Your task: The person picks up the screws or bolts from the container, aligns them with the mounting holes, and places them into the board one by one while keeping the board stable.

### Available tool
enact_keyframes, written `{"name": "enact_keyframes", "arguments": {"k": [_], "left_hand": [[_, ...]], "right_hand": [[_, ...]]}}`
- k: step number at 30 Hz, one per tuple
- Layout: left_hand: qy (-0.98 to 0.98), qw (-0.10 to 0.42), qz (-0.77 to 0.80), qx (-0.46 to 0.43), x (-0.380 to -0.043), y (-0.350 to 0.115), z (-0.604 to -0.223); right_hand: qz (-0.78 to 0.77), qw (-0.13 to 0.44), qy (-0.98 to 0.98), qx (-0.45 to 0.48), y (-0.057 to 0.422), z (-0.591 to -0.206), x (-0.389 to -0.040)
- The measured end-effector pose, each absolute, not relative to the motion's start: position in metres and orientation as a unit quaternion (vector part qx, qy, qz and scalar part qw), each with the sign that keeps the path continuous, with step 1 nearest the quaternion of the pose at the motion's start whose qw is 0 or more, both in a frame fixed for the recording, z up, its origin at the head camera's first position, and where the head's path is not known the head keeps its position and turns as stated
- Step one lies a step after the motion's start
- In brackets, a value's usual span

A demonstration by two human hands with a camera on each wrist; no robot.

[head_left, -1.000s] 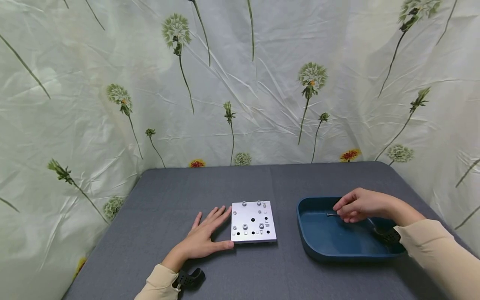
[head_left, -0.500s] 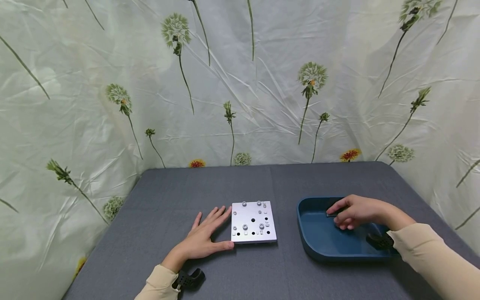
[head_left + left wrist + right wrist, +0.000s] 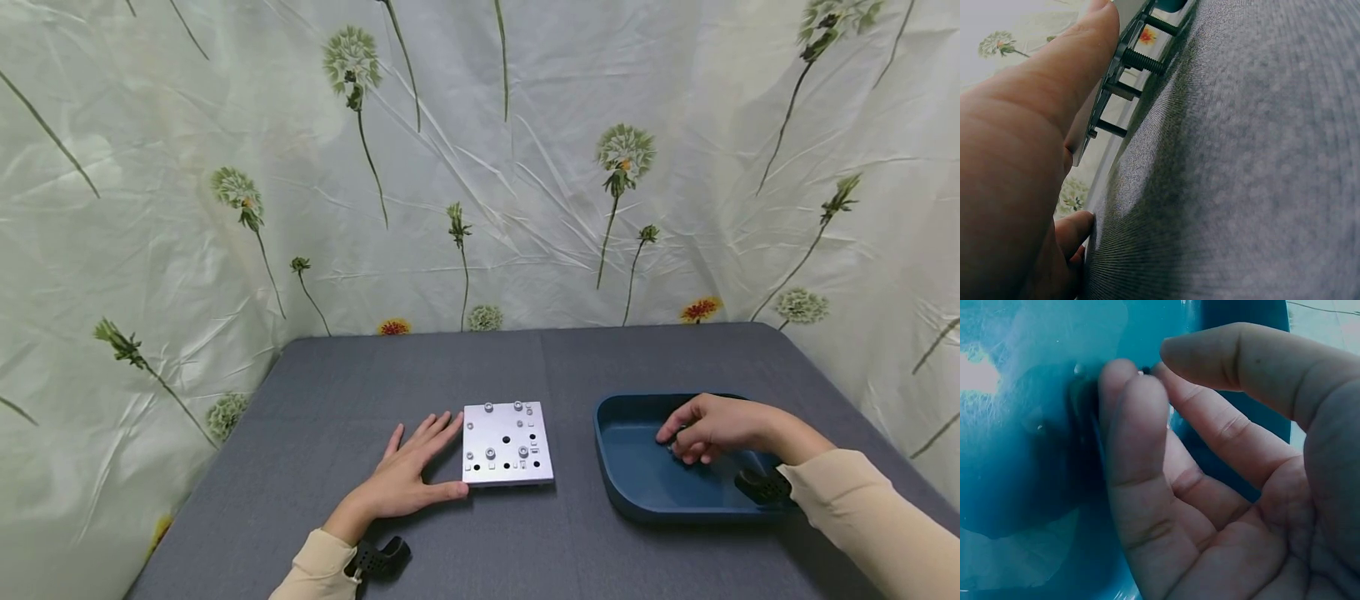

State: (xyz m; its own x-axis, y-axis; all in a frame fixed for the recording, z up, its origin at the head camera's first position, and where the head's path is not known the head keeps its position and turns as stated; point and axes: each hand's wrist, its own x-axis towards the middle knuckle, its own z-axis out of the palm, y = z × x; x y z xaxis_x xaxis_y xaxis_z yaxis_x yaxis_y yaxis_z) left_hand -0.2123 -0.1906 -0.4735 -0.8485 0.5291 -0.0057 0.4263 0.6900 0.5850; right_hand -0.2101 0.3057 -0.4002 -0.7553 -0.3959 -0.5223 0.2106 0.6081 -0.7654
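Observation:
A silver metal plate with several screws and dark holes sits at mid-table. My left hand lies spread at its left side, thumb against the near left corner and index fingertip at the left edge. Threaded screw shanks stick out under the plate in the left wrist view. Over the dark blue tray, my right hand has its thumb and fingers curled together. They pinch a small metal screw, mostly hidden by the fingers; only glints and a dark end show in the right wrist view.
The tray stands on the right of the grey cloth-covered table. Small shiny bits show on the tray's floor. A flower-printed curtain hangs behind and at both sides.
My right hand has shifted slightly down within the tray, and the screw that stuck out to the left of its fingertips is now mostly hidden. The left hand and plate stay still.

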Motion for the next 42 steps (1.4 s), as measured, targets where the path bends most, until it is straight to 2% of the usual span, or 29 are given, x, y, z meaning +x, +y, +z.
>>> {"name": "enact_keyframes", "arguments": {"k": [9, 16, 28, 42], "left_hand": [[0.909, 0.061, 0.312, 0.269, -0.211, -0.191, -0.477], [0.913, 0.075, 0.303, 0.262, -0.211, -0.19, -0.474], [0.913, 0.069, 0.303, 0.265, -0.211, -0.19, -0.474], [0.914, 0.082, 0.297, 0.262, -0.212, -0.19, -0.473]], "right_hand": [[-0.417, 0.336, 0.842, -0.068, 0.302, -0.399, -0.21], [-0.406, 0.308, 0.859, -0.038, 0.3, -0.394, -0.21], [-0.375, 0.269, 0.887, -0.002, 0.304, -0.389, -0.206], [-0.346, 0.265, 0.9, 0.003, 0.303, -0.395, -0.205]]}}
